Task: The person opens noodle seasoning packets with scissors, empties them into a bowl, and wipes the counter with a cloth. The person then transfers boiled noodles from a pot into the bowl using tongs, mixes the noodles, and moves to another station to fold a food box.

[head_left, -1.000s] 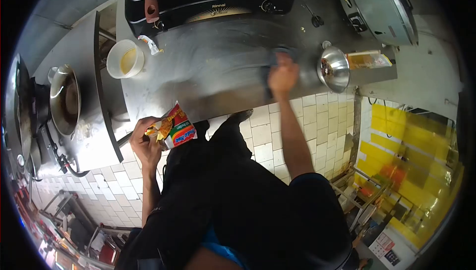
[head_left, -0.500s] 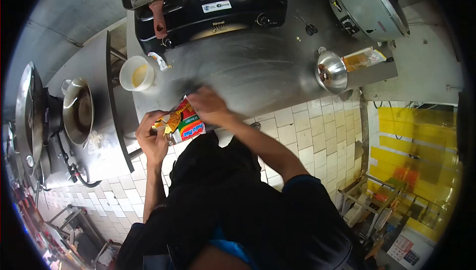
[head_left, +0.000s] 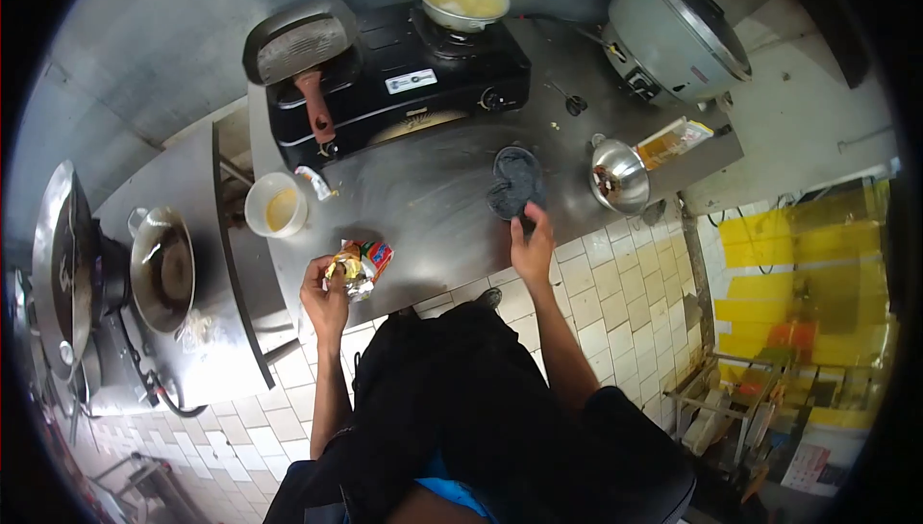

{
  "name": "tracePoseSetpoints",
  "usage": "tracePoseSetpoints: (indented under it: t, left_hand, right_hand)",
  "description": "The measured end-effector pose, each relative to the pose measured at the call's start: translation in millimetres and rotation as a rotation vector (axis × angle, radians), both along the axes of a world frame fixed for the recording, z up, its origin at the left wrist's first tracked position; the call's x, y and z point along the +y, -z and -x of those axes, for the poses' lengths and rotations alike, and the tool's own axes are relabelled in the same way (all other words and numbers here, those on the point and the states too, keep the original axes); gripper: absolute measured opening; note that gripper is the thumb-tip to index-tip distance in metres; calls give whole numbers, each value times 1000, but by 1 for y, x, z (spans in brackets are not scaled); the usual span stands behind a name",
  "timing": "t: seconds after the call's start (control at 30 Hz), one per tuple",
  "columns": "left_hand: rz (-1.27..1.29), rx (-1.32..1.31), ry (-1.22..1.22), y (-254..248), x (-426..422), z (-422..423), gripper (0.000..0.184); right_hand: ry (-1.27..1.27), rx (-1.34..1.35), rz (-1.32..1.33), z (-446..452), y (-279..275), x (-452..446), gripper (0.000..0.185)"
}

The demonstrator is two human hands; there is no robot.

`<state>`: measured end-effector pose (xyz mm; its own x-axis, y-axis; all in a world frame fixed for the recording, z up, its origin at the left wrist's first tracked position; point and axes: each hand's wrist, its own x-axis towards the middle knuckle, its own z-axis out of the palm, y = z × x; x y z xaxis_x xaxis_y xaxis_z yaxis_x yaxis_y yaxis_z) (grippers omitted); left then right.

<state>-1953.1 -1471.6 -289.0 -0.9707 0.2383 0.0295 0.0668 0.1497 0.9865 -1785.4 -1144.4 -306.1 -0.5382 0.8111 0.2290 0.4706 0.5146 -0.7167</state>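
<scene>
My left hand [head_left: 325,295] is closed on the edge of a red and yellow noodle packet [head_left: 370,262] at the front left edge of the steel counter [head_left: 423,216]. To the right, my right hand [head_left: 534,243] has its thumb and fingers at the lower edge of a dark grey, rounded object [head_left: 516,184] lying on the counter; it looks like a cloth or shallow mould, I cannot tell which. The fingertips touch or nearly touch it, with thumb and forefinger a little apart. Beyond the packet stand a white tub [head_left: 276,205] with yellowish contents and a torn wrapper [head_left: 314,182].
A black stove [head_left: 404,91] bears a grill pan [head_left: 300,43] and a pot [head_left: 464,1] of yellowish liquid. On the right are a metal bowl [head_left: 620,176], a flat packet [head_left: 673,144] and a large cooker [head_left: 663,38]. A wok [head_left: 163,269] sits on the left table.
My right hand has moved right, away from the packet, to the dark grey object. My left hand has brought the packet over the counter edge. The view has tilted up, showing more of the stove.
</scene>
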Motion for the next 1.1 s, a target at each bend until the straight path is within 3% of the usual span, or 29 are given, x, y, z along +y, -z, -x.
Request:
tracePoseSetpoints:
  t: [0.07,0.13,0.17,0.2,0.33,0.37,0.53,0.6,0.67,0.73,0.8,0.83,0.87,0.97,1.0,1.07,1.1]
  left_hand:
    - [-24,4,59,-3,23,5,10]
    - [-47,3,144,-7,56,6,10]
    - [-92,-22,205,-11,74,5,10]
    - [-133,-46,262,-14,93,4,11]
    - [-286,-41,425,-17,207,5,12]
    - [-284,60,455,-8,242,11,11]
    - [-370,-158,357,2,424,9,6]
    - [-322,-101,260,15,482,12,7]
    - [-261,-41,149,29,542,28,9]
    - [-135,162,-28,47,588,49,14]
    - [-171,71,-126,53,628,68,20]
    - [-107,148,-191,47,640,71,21]
    - [-39,215,-257,44,650,70,23]
    - [32,-79,-454,43,683,80,37]
    - [39,-83,-477,45,687,75,37]
    - [119,-291,-415,47,691,69,50]
    - [225,-246,-314,83,687,69,61]
  right_hand:
    - [54,106,60,-40,30,-2,44]
    - [173,196,342,-87,43,8,37]
    - [214,402,526,-99,34,13,31]
    - [308,287,553,-114,24,21,34]
    - [398,309,575,-145,-9,59,32]
    - [418,296,606,-147,-18,69,31]
    - [372,364,696,-153,-5,139,30]
    - [391,245,734,-149,-1,171,27]
    - [174,173,702,-157,11,196,29]
    - [-169,-84,651,-178,34,224,29]
    - [-324,-270,753,-167,-8,230,25]
    - [-300,-447,842,-157,-30,235,23]
    - [-405,-377,786,-162,-28,241,23]
    - [-436,-527,878,-167,-28,265,27]
    - [-458,-528,801,-173,-18,274,30]
    - [-505,-531,717,-187,-10,289,33]
    - [-483,-616,698,-197,-9,293,29]
